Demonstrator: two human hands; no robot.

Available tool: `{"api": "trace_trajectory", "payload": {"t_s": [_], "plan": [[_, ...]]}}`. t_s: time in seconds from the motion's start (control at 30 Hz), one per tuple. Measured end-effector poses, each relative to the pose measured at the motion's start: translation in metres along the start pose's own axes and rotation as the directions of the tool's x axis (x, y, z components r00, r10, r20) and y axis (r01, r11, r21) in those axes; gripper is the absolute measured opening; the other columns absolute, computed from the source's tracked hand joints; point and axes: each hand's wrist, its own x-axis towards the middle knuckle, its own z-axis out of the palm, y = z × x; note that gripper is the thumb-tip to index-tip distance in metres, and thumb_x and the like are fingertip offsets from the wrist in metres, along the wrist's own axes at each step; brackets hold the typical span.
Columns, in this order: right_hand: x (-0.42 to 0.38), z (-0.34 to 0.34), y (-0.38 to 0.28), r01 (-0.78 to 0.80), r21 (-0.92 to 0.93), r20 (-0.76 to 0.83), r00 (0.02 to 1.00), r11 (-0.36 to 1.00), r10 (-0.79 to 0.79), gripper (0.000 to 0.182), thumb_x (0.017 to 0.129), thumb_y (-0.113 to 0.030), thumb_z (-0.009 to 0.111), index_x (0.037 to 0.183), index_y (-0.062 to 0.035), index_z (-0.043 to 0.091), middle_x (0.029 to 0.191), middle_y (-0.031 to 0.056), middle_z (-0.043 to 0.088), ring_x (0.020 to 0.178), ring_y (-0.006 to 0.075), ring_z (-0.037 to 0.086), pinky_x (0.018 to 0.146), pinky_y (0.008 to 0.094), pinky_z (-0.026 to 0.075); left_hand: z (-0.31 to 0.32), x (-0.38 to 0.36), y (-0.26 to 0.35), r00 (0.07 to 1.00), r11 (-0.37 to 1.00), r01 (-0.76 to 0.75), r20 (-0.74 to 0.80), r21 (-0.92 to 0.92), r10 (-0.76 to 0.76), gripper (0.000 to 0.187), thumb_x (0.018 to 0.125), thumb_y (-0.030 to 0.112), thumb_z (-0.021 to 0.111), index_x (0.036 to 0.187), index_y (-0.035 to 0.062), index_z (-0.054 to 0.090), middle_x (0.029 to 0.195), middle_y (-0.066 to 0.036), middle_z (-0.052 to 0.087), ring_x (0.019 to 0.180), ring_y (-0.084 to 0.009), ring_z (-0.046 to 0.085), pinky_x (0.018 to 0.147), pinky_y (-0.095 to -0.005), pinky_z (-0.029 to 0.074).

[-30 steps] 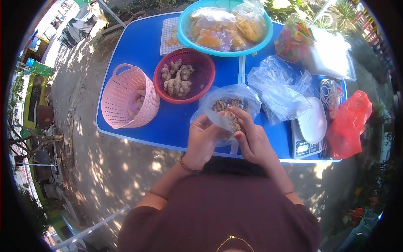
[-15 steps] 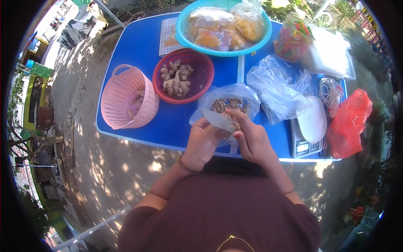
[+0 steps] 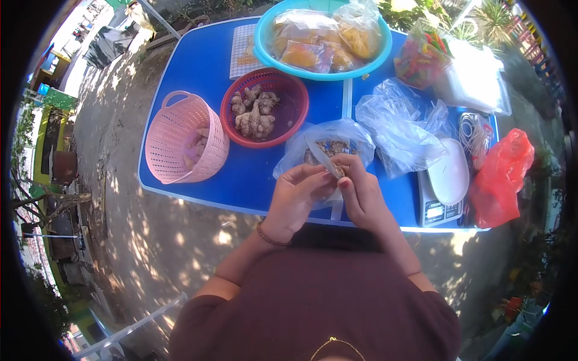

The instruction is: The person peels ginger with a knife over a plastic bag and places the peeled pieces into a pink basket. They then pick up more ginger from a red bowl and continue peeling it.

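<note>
In the head view, a knife [image 3: 320, 155] points up and leftward over the table, its handle hidden among my fingers. My right hand [image 3: 365, 197] is closed at the blade's lower end, seemingly around the handle. My left hand [image 3: 299, 195] pinches close beside it, the thumb against a small brown piece of ginger [image 3: 339, 172] that the fingers mostly cover. Just beyond both hands lies an opened clear plastic bag [image 3: 290, 154] holding brown scraps [image 3: 337, 146]. A pink basket [image 3: 180, 129] with pale pieces stands left; a red basket [image 3: 301, 114] holds ginger roots [image 3: 256, 123].
At the back sits a turquoise basin [image 3: 261, 42] with bagged yellow food. To the right are crumpled plastic bags [image 3: 400, 129], a kitchen scale [image 3: 442, 210] with a white tray, a red bag [image 3: 503, 177] and a bag of colourful peppers [image 3: 421, 57]. The blue table [image 3: 205, 198] has a pale rim.
The knife blade has turned from lying broad and flat to a narrower, steeper angle, its tip swinging up and right. My hands have shifted slightly; both remain together.
</note>
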Motion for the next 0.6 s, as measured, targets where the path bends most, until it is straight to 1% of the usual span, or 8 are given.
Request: {"api": "trace_trajectory", "payload": {"t_s": [0.1,0.17,0.27,0.3,0.37,0.5,0.6], "plan": [[0.002,0.003,-0.009,0.040,0.026,-0.021,0.999,0.999,-0.039,0.038,0.098,-0.032,0.041,0.122,-0.0019,0.043,0.094,0.0200,0.062,0.071,0.0383,0.063,0.061,0.0401,0.051,0.001,0.002,0.003,0.998,0.999,-0.052,-0.027,0.010,0.052,0.016,0.086,0.004,0.063,0.101,-0.0019,0.064,0.095,-0.011,0.067,0.084,-0.0163,0.066,0.075,-0.0281,0.054],[-0.001,0.002,-0.007,0.002,-0.078,0.012,1.000,0.997,-0.001,0.038,0.098,-0.032,0.041,0.122,-0.0021,0.043,0.094,0.0195,0.063,0.071,0.0383,0.063,0.060,0.0401,0.050,0.006,0.002,0.005,0.995,0.995,-0.092,-0.038,0.047,0.094,0.017,0.085,0.005,0.063,0.101,-0.0020,0.064,0.096,-0.010,0.067,0.083,-0.0155,0.066,0.073,-0.0271,0.053],[-0.002,0.001,-0.005,-0.027,-0.197,0.038,0.999,0.980,0.035,0.038,0.097,-0.032,0.043,0.121,-0.0018,0.043,0.095,0.0190,0.063,0.070,0.0380,0.063,0.057,0.0402,0.050,-0.003,0.004,0.001,0.993,0.990,-0.113,-0.024,0.083,0.116,0.018,0.086,0.003,0.063,0.103,-0.0017,0.062,0.100,-0.012,0.067,0.089,-0.0188,0.066,0.076,-0.0298,0.057],[-0.001,0.002,-0.005,-0.032,-0.229,0.045,0.998,0.973,0.043,0.038,0.097,-0.032,0.043,0.121,-0.0016,0.043,0.095,0.0189,0.063,0.069,0.0378,0.063,0.056,0.0402,0.050,-0.002,0.003,0.001,0.992,0.988,-0.115,-0.039,0.105,0.120,0.018,0.085,0.004,0.064,0.102,-0.0019,0.063,0.098,-0.011,0.067,0.087,-0.0173,0.066,0.074,-0.0287,0.055],[0.001,0.003,-0.003,-0.026,-0.251,0.040,0.998,0.968,0.038,0.038,0.097,-0.031,0.044,0.120,-0.0013,0.043,0.095,0.0186,0.063,0.068,0.0374,0.063,0.054,0.0400,0.049,0.000,0.004,0.000,0.989,0.982,-0.119,-0.069,0.148,0.130,0.018,0.085,0.007,0.065,0.101,-0.0022,0.064,0.095,-0.010,0.067,0.083,-0.0141,0.065,0.071,-0.0266,0.053],[0.003,0.006,0.000,-0.017,-0.273,0.048,0.998,0.962,0.031,0.036,0.096,-0.029,0.046,0.119,-0.0009,0.044,0.093,0.0188,0.063,0.067,0.0371,0.062,0.054,0.0404,0.049,-0.002,0.003,0.003,0.988,0.978,-0.127,-0.068,0.164,0.140,0.015,0.084,0.005,0.067,0.097,-0.0031,0.064,0.092,-0.010,0.068,0.081,-0.0142,0.066,0.071,-0.0262,0.053],[0.002,0.008,0.008,-0.021,-0.275,0.017,0.999,0.961,0.027,0.036,0.096,-0.029,0.045,0.119,-0.0010,0.043,0.092,0.0186,0.063,0.069,0.0377,0.062,0.056,0.0414,0.049,-0.006,0.004,0.000,0.986,0.971,-0.141,-0.057,0.190,0.155,0.014,0.083,0.004,0.068,0.093,-0.0038,0.064,0.091,-0.010,0.068,0.080,-0.0140,0.066,0.070,-0.0254,0.053]]}}
